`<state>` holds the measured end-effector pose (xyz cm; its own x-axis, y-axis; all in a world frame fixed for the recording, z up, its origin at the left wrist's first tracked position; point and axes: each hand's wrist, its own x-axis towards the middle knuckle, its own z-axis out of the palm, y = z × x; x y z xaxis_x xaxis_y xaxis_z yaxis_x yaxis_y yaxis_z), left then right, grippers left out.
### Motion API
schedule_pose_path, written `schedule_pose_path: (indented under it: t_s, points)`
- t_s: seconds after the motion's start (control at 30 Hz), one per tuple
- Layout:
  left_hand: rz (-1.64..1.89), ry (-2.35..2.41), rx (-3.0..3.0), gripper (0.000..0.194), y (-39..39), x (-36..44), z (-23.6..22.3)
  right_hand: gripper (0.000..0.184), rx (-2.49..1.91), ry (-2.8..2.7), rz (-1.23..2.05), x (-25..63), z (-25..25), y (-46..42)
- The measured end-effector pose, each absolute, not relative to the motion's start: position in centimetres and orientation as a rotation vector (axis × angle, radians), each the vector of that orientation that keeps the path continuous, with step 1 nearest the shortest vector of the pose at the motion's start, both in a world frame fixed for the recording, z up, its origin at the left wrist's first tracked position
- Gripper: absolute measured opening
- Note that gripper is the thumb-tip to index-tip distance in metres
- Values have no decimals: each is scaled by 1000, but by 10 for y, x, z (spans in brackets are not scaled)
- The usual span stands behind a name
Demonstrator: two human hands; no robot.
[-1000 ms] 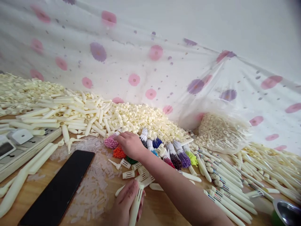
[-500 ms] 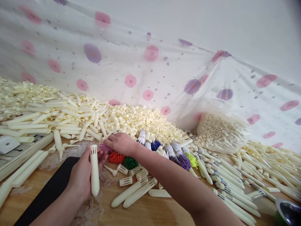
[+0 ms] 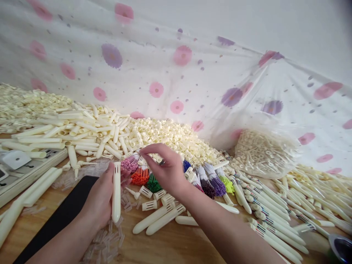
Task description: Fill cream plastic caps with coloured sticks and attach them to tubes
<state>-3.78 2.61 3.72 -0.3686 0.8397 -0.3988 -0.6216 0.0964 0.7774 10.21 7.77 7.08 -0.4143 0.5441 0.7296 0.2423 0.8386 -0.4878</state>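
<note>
My left hand (image 3: pixel 100 198) is closed around a cream plastic pen barrel (image 3: pixel 116 198), held upright with its slotted end on top and its rounded end down. My right hand (image 3: pixel 166 167) is in a pinch over the colored refill bundles, thumb and forefinger together at the white ends of the pink and orange ones. What it pinches, if anything, is too small to make out. Below and left of it lie a pink-tipped refill bundle (image 3: pixel 130 163), an orange-tipped bundle (image 3: pixel 139 176) and a green-tipped bundle (image 3: pixel 154 183). Dark, purple and lime-tipped bundles (image 3: pixel 218 186) lie right of my wrist.
Slotted cream collars (image 3: pixel 162 135) are heaped behind the bundles, with loose barrels (image 3: pixel 90 124) at left. Filled pens (image 3: pixel 275 220) lie in a row at right, near a clear bag of small parts (image 3: pixel 265 154). Clear plastic pieces (image 3: pixel 106 245) and a black object (image 3: pixel 63 220) lie in front.
My right hand has moved right from over the pink bundle, its fingers now in a pinch, and that bundle shows more. My left hand still holds the barrel upright. The view has shifted slightly.
</note>
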Motion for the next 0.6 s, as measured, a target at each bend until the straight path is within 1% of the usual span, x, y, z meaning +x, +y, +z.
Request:
schedule_pose_path:
  t_s: [0.03, 0.07, 0.1, 0.17, 0.23, 0.3, 0.4, 0.47, 0.6]
  points:
    - [1545, 1160, 384, 24, 20, -35, 39, 7, -607, -1842, 526, 113, 79, 70]
    - [1459, 1081, 551, 23, 14, -31, 39, 6, -614, -1722, 679, 125, 85, 63]
    - [1336, 1018, 710, 26, 6, -26, 38, 7, -624, -1619, 772, 138, 91, 57]
    - [1109, 949, 981, 34, -8, -17, 34, 8, -669, -1459, 828, 162, 98, 46]
    - [1003, 950, 1122, 23, -19, -8, 28, 8, -702, -1350, 866, 181, 100, 35]
    - [952, 957, 1311, 17, -26, -4, 23, 8, -694, -1301, 898, 194, 101, 22]
    - [943, 847, 1587, 14, -28, -4, 21, 14, -649, -1396, 910, 199, 102, 2]
    - [965, 802, 1697, 12, -27, -7, 22, 21, -603, -1497, 846, 196, 103, -9]
    - [990, 808, 1860, 21, -22, -14, 19, 31, -515, -1725, 659, 184, 100, -20]
